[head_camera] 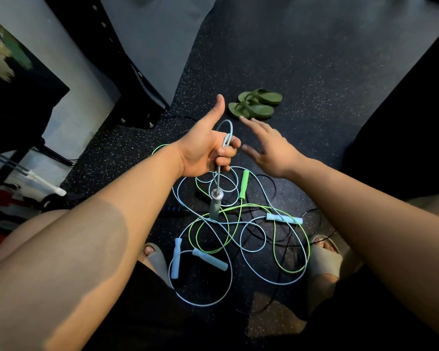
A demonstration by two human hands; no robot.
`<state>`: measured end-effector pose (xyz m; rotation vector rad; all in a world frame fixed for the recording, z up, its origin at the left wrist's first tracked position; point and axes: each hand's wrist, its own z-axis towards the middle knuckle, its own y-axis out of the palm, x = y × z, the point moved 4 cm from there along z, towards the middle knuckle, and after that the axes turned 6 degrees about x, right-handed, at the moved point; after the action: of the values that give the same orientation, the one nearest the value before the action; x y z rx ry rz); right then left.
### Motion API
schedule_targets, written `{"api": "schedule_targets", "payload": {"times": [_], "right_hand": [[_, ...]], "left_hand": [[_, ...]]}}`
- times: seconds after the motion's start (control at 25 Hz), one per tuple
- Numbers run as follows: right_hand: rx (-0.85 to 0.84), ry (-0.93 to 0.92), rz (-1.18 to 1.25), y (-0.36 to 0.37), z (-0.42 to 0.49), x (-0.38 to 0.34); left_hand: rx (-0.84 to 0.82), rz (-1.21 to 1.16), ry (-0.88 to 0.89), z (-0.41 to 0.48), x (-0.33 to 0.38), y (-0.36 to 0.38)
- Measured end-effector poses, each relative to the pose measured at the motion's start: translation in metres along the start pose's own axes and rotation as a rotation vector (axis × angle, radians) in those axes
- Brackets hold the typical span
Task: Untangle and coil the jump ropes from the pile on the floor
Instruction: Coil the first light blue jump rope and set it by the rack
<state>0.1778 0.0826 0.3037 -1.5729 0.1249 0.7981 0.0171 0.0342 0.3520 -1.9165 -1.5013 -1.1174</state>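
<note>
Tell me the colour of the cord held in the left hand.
Light blue cord, clearest in the head view.

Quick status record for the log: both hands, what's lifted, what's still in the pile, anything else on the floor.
left hand: closed on a fold of light blue rope, thumb up
hanging handle: dangles below the left hand, metal end up, above the pile
right hand: open, fingers spread, holding nothing
pile: light blue, green and black ropes tangled on the floor
loose handles: green; light blue
coiled ropes: none visible
other: green sandals beyond the hands
</note>
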Motion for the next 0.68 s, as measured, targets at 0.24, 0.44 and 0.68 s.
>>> {"api": "schedule_targets", "payload": {"times": [0.24,0.44,0.68], "right_hand": [[0.083,-0.241,0.125,-0.002,-0.003,-0.017],[0.038,-0.19,0.127,-0.004,-0.008,-0.025],[-0.045,-0.124,0.25,-0.002,-0.008,-0.033]], "left_hand": [[-0.159,-0.056,-0.035,-0.007,0.001,0.004],[-0.239,-0.16,0.0,-0.012,0.004,0.008],[-0.202,-0.504,0.186,-0.014,0.014,0.002]]}}
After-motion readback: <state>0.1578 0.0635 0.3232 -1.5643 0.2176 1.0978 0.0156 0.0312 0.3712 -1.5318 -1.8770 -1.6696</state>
